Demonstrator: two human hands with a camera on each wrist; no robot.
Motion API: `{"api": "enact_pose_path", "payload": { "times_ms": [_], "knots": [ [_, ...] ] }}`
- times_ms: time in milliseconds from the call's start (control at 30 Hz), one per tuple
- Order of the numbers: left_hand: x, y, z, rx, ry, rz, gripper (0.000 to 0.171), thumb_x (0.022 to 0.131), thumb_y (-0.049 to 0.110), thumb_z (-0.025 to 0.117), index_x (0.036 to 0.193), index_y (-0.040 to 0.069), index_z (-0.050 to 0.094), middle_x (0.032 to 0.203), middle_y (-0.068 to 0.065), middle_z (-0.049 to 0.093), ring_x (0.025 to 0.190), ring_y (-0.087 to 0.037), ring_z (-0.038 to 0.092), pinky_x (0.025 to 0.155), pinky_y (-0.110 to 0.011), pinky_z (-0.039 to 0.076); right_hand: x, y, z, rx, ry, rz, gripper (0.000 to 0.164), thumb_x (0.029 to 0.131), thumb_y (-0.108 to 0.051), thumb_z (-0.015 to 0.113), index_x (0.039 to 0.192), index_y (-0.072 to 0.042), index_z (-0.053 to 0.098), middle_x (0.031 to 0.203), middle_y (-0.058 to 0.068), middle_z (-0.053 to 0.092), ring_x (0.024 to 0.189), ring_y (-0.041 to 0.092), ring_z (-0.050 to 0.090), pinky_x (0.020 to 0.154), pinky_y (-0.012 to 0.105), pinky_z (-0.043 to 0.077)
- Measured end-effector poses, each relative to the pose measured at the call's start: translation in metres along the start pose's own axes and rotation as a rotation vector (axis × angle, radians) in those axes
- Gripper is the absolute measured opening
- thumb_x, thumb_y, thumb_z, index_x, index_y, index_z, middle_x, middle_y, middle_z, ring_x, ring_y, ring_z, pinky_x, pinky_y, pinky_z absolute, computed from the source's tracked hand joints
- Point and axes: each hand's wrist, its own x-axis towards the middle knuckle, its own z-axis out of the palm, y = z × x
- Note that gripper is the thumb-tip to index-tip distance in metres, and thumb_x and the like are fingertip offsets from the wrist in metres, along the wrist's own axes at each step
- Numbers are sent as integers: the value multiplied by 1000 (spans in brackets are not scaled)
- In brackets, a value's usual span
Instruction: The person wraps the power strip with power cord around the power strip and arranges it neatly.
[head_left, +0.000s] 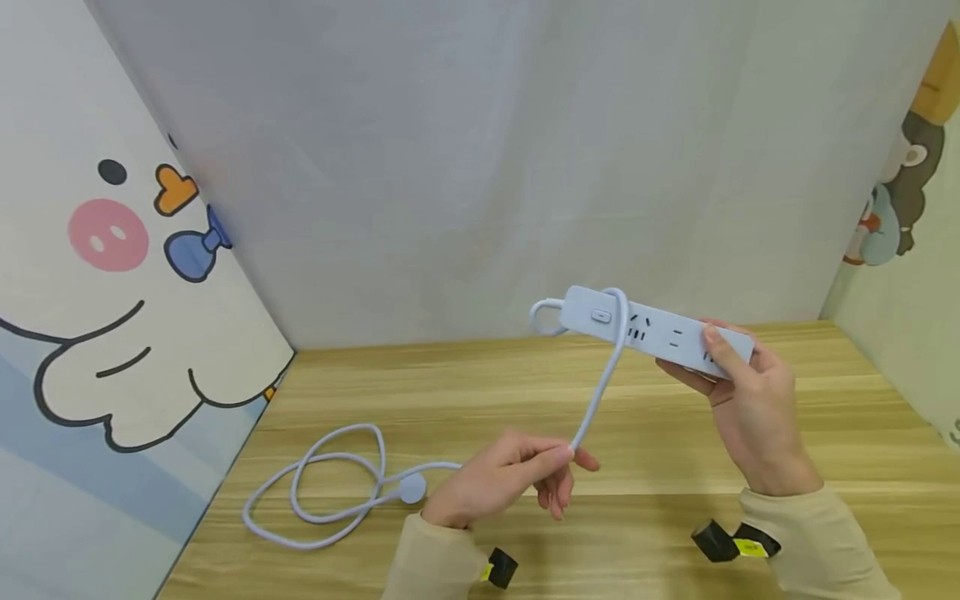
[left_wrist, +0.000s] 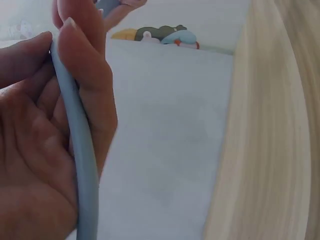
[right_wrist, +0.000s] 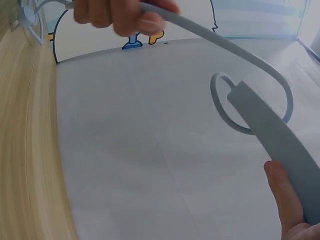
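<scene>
My right hand [head_left: 757, 400] grips the right end of a white power strip [head_left: 660, 329], thumb on its socket face, and holds it above the table. The cord [head_left: 600, 392] leaves the strip's left end, loops behind it and comes over the top across the face beside the switch. Lower down, my left hand [head_left: 510, 475] pinches this cord between thumb and fingers. In the left wrist view the cord [left_wrist: 82, 140] runs along the palm. The right wrist view shows the strip [right_wrist: 275, 130] edge-on with the cord looped round it.
On the wooden table [head_left: 375, 383], the rest of the cord [head_left: 300, 467] lies in loose loops at the left, with its round plug [head_left: 412, 488] beside them. A pale cloth wall [head_left: 487, 167] stands behind, and cartoon-printed panels [head_left: 112, 333] flank the table.
</scene>
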Motion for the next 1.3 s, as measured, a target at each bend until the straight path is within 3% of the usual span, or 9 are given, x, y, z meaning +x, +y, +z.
{"api": "enact_pose_path", "payload": {
  "times_ms": [200, 400, 500, 700, 867, 967, 1200, 1300],
  "knots": [
    [1, -15, -7, 4, 47, -135, 42, 107, 34, 51, 104, 0, 75, 68, -7, 64, 62, -12, 64, 61, -22, 51, -2, -5, 0, 45, -101, 64, 32, 109, -4, 39, 116, 7, 68, 115, 16, 75, 103, 26, 75, 85, 41, 61],
    [-2, -20, -15, 22, 108, -213, 41, 104, 35, 58, 100, -2, 76, 68, -2, 65, 61, -13, 65, 68, -36, 60, 2, -8, -7, 120, -270, 175, 43, 111, -5, 28, 120, 6, 69, 116, 15, 75, 104, 24, 75, 86, 38, 60],
    [-3, -21, -17, 37, 173, -256, 39, 99, 38, 66, 92, 0, 75, 65, -1, 63, 59, -12, 63, 67, -36, 60, 2, -8, -11, 104, -348, 227, 47, 111, -4, 24, 121, 6, 68, 116, 13, 74, 103, 24, 75, 83, 37, 62],
    [-10, -21, -25, 87, 375, -316, 43, 91, 44, 74, 71, 7, 66, 54, 1, 53, 49, -13, 57, 56, -32, 55, 4, -8, -21, 42, -505, 287, 52, 109, 0, 17, 124, 4, 67, 119, 9, 69, 105, 21, 73, 84, 37, 63],
    [-11, -20, -28, 24, 490, -307, 47, 82, 48, 83, 65, 10, 61, 53, 4, 52, 48, -12, 53, 57, -28, 53, 3, -11, -23, -157, -564, 380, 45, 107, 4, 26, 123, -2, 67, 114, 2, 70, 99, 16, 74, 81, 30, 62],
    [-11, -20, -29, -23, 537, -293, 41, 80, 46, 85, 70, 10, 66, 57, 5, 52, 48, -9, 51, 56, -24, 49, 0, -12, -21, -307, -600, 419, 39, 105, 6, 33, 122, -5, 67, 109, 2, 72, 93, 16, 74, 80, 28, 61],
    [-11, -11, -28, -61, 640, -194, 33, 86, 35, 82, 84, 4, 73, 57, 2, 55, 48, -9, 52, 52, -20, 45, -4, -10, -12, -527, -654, 456, 29, 105, 2, 45, 120, -9, 67, 106, 4, 72, 91, 21, 73, 81, 33, 60],
    [-11, -6, -27, -77, 684, -156, 29, 90, 28, 79, 86, 1, 72, 58, 1, 56, 48, -11, 55, 51, -19, 46, -6, -8, -5, -623, -649, 465, 22, 104, -2, 50, 119, -6, 67, 105, 7, 74, 91, 24, 74, 79, 37, 62]
  ]
}}
